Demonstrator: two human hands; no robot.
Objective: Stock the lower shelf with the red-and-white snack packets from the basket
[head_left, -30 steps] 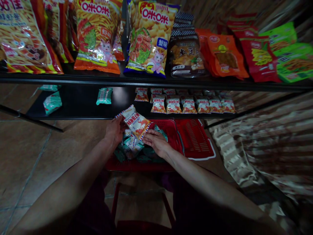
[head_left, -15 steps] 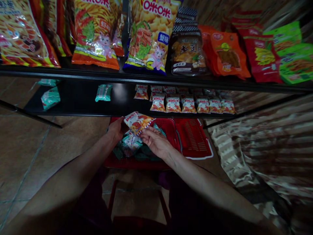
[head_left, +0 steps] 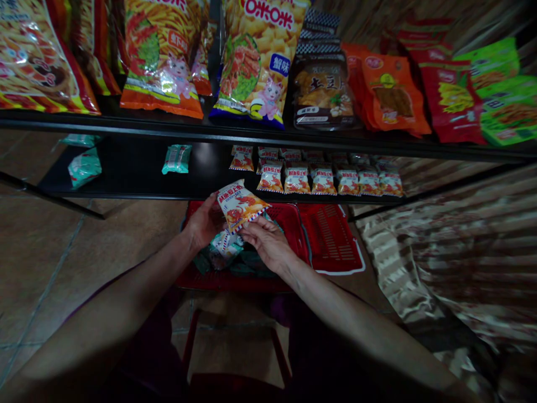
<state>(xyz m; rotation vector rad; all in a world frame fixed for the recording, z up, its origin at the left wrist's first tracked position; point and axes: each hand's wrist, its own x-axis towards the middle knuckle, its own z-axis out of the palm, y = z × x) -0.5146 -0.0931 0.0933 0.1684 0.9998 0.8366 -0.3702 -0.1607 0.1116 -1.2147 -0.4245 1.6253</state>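
Above a red shopping basket (head_left: 296, 224), a small white-and-orange snack bag (head_left: 241, 205) is held between my two hands. My left hand (head_left: 204, 224) grips its left side, with part of the fingers hidden behind the bag. At the lower right edge, my right hand (head_left: 266, 240) pinches the bag between thumb and fingers. Inside the basket, just beneath, lie several teal packets and a clear-and-white packet (head_left: 226, 246). Small bags like the held one (head_left: 297, 178) stand in rows on the lower black shelf (head_left: 134, 168), beyond my hands.
Teal packets (head_left: 177, 159) lie on the lower shelf's left part. The upper shelf (head_left: 168, 127) carries large snack bags (head_left: 260, 61) and overhangs the lower one. A second red basket (head_left: 335, 238) is at the right, beside wrinkled cloth (head_left: 419, 263). A red stool (head_left: 235, 383) is below me.
The snack bag has been raised slightly and turned so that more of its front shows. My left hand has moved up and a little right with it; my right hand has barely moved.
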